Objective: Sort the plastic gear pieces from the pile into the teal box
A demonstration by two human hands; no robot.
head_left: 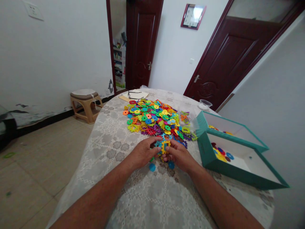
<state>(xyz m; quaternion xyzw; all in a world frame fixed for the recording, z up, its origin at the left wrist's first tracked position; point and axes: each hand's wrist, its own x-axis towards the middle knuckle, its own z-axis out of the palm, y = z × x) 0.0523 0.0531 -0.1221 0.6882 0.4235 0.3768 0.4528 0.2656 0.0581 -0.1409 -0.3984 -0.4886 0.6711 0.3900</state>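
Observation:
My left hand (143, 152) is closed, thumb and index finger pinching around a light-blue toothed building piece (157, 144). Its thumb tip reaches the left edge of a yellow rectangular frame piece (163, 147) with toothed sides. My right hand (179, 154) grips that yellow piece from the right, its thumb on the front. Whether the blue and yellow pieces are joined, I cannot tell. Just beyond the fingers spreads a large heap of colourful plastic gear-like pieces (152, 117). Near my wrists lie a blue disc (152, 167) and another blue disc (171, 164).
To the right stands a green two-part box (228, 171) with some loose pieces inside. A clear bag (188, 119) of pieces lies beside the heap. Glasses (134, 94) rest on paper at the table's far edge, near a clear plastic bowl (206, 103). A stool (87, 105) stands left.

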